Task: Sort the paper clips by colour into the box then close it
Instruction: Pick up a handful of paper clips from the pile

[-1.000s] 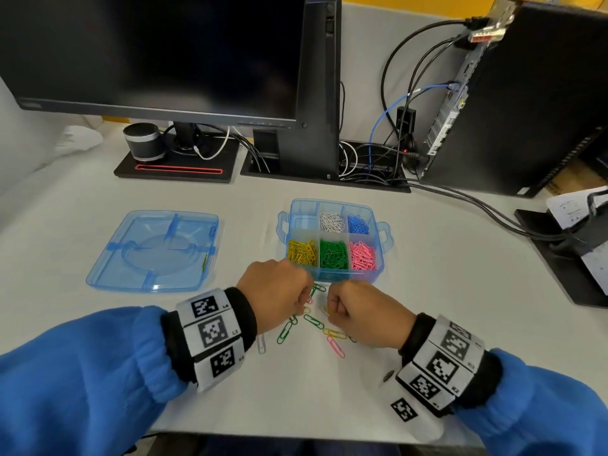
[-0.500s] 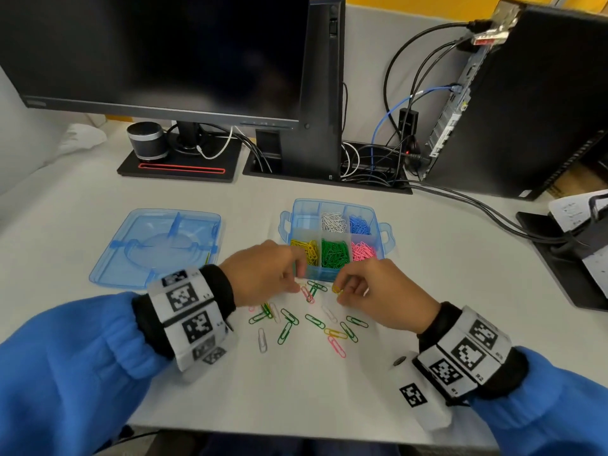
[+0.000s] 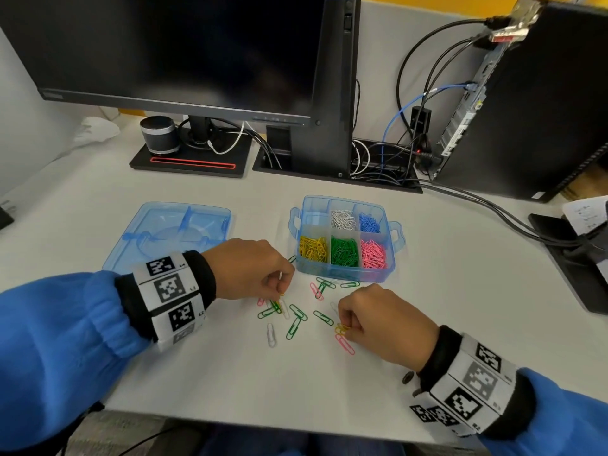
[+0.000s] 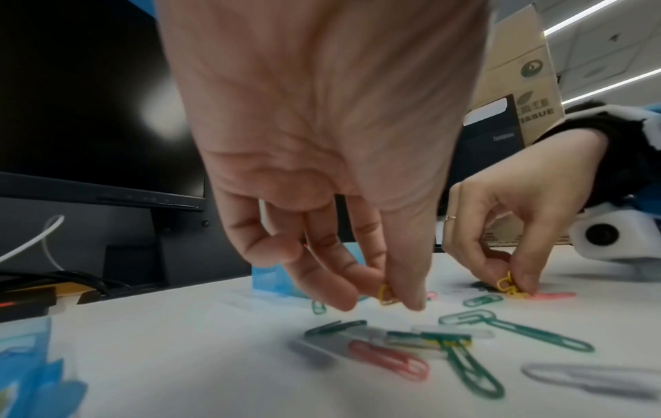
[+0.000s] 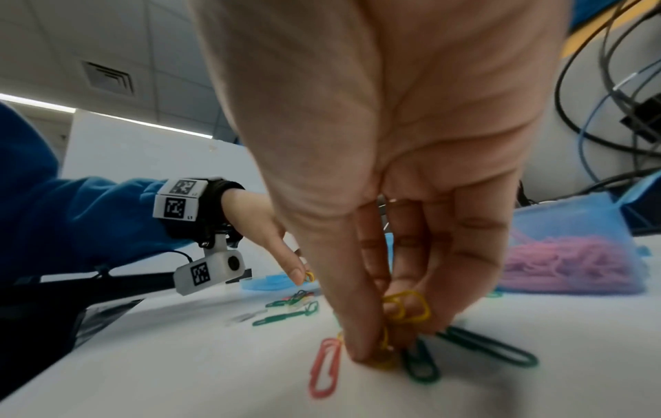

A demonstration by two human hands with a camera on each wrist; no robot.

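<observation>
While both hands work among the loose clips in front of the box (image 3: 342, 273), the step in hand is the picking of yellow clips. Nearest to the person, a white clip (image 3: 271, 335) and a pink clip (image 3: 344, 344) lie flat on the tabletop (image 3: 460, 291), on the near side of the box. Just beside that pink clip, the right hand (image 3: 385, 327) has its fingers (image 5: 361, 333) curled down and pinches a few yellow clips (image 5: 406, 306) against the tabletop; one more yellow clip seems to lie under the thumb tip. A little further, to the left front of the box, the left hand (image 3: 251, 268) pinches one yellow clip (image 4: 386, 294) between thumb and forefinger, above a small heap of green, white and pink clips (image 3: 276, 309). Between the two hands several green clips (image 3: 297, 319) are scattered, and some more green and pink ones lie close to the front wall of the box. Inside the box, the front row holds yellow, green and pink clips, the back row white and blue ones, and the back left compartment looks empty. To the left of the box its lid (image 3: 171, 235) lies flat, off the box.

I judge the sorting to be well advanced but not finished. The next move probably calls for lifting both hands without dropping the thin clips, and carrying them to the front left compartment (image 3: 312, 248). Afterwards the other colours remain, and then the lid.
</observation>
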